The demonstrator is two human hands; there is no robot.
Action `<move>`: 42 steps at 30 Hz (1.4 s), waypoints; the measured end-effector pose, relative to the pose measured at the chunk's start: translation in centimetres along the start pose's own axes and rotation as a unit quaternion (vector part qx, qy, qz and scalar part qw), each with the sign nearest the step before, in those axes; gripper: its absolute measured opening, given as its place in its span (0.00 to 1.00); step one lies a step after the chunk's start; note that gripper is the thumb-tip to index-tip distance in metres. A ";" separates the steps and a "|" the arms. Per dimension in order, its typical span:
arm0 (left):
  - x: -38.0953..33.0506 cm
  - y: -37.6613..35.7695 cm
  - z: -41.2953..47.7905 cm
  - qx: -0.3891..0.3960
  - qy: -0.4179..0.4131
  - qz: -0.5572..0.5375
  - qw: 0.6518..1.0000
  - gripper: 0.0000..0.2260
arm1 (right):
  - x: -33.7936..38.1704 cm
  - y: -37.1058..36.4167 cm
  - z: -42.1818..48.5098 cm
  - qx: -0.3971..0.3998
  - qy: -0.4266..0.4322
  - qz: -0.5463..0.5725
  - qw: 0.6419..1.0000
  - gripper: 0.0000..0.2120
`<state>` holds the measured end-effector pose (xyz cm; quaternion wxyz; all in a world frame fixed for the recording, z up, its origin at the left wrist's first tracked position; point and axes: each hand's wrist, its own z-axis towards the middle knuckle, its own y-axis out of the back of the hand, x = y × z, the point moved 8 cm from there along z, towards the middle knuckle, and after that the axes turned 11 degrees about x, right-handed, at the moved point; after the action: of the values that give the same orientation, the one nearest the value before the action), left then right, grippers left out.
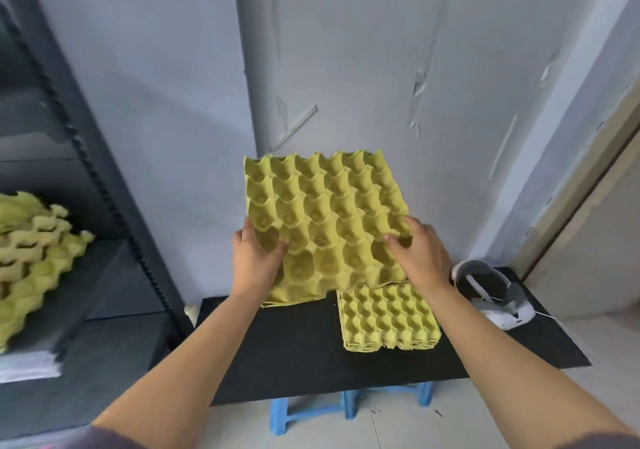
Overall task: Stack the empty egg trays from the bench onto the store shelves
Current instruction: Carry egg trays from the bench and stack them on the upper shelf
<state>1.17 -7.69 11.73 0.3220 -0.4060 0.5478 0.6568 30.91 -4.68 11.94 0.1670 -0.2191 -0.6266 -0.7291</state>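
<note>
While my left grip (256,258) and right grip (420,254) clamp the side edges of one yellow tray (325,220), the dark shelves (104,206) stand well to the left of the left grip, with a pile of trays (31,258) on one shelf. The black table (294,344) lies below both grips. The tray hangs tilted between them. A stack of trays (388,317) rests on the table just under the right grip, and a blue stool (287,414) shows beneath.

Pale blue-grey wall (346,67) at back, paint strips (294,126) peeling off it. Door frame (571,189) far R. Blue plastic stools (282,414) low centre, legs only visible. Grey-and-white object (491,292) R of centre, poss. a holder, unclear. White sheet stack (27,365) bottom L. Light tiled floor (519,396).
</note>
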 end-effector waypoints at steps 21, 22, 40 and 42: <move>9.7 35.7 -19.9 -0.181 0.103 0.033 0.977 0.30 | 32.9 -10.6 -16.9 0.112 0.195 0.076 0.971 0.25; 10.9 37.5 -20.7 -0.183 0.110 0.031 0.976 0.30 | 34.5 -11.9 -18.0 0.123 0.197 0.075 0.970 0.25; 24.5 62.1 -27.0 -0.262 0.178 0.035 0.948 0.35 | 59.4 -27.1 -27.7 0.174 0.293 0.080 0.937 0.25; 25.5 63.8 -26.2 -0.272 0.184 0.045 0.944 0.33 | 61.6 -28.4 -27.0 0.172 0.304 0.081 0.934 0.24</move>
<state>-61.26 -46.24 16.54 0.0634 -0.5667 0.4160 0.7083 -39.03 -24.92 17.39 0.4429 -0.0053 -0.6416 -0.6262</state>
